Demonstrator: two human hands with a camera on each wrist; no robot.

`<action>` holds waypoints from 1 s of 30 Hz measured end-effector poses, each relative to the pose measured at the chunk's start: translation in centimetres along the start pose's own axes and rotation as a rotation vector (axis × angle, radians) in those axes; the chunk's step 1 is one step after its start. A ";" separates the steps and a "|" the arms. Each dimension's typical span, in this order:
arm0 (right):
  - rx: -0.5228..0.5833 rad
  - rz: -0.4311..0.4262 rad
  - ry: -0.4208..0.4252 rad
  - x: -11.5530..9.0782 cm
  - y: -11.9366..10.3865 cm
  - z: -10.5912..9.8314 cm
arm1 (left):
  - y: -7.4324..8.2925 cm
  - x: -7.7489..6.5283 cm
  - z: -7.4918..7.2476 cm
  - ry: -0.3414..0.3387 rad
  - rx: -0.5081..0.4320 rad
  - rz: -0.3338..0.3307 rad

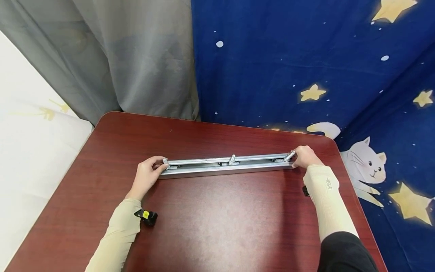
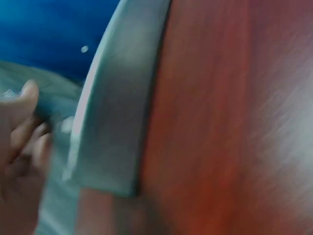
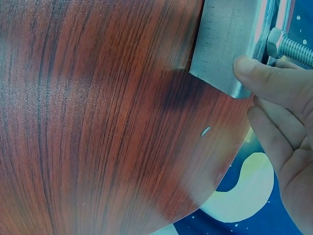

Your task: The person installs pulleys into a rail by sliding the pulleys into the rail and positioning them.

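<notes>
A long silver metal strut channel [image 1: 204, 173] lies across the table, its slot facing up. Three bolts stand in it: a left bolt [image 1: 165, 161], a middle bolt [image 1: 232, 159] and a tilted right bolt [image 1: 290, 156]. At the left end, my left hand [image 1: 145, 174] pinches the left bolt between thumb and fingers; the left wrist view is blurred there. My right hand [image 1: 304, 156] grips the channel's right end. In the right wrist view, its thumb presses the side wall close to the threaded bolt [image 3: 297, 49], and the other fingers are partly hidden behind.
The reddish-brown wooden table [image 1: 224, 219] has rounded far corners. A grey curtain [image 1: 149, 56] and a blue star-patterned curtain [image 1: 265, 68] hang behind it. White cloth [image 1: 37, 143] is at the left. Small black wrist devices sit on both sleeves.
</notes>
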State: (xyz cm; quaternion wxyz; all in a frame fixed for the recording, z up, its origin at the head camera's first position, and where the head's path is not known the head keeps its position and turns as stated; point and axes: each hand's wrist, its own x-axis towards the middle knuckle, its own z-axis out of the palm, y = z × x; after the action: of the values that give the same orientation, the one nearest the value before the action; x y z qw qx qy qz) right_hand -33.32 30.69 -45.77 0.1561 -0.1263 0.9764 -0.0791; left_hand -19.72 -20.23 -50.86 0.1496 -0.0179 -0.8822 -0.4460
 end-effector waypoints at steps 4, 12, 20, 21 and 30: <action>0.002 0.019 -0.006 -0.1 0.3 0.0 | 0.3 0.9 -1.1 -0.148 0.025 0.004; 0.009 0.017 -0.016 -0.4 0.6 0.1 | 0.6 1.2 -1.2 -0.194 0.085 0.026; 0.016 0.057 -0.008 -1.2 0.8 0.4 | 0.4 1.5 -0.5 -0.197 0.058 -0.002; 0.023 0.062 -0.008 -1.2 0.8 0.4 | 0.4 1.6 -0.5 -0.196 0.058 -0.008; 0.068 0.057 0.025 -1.1 1.0 1.3 | 0.0 2.0 -0.1 -0.189 0.036 -0.012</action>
State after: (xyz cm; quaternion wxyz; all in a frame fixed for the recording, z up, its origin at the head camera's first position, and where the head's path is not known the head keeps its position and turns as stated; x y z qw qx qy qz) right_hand -32.08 31.79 -46.90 0.1502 -0.0922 0.9782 -0.1095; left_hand -21.65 -20.53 -50.29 0.0634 -0.0519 -0.9003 -0.4275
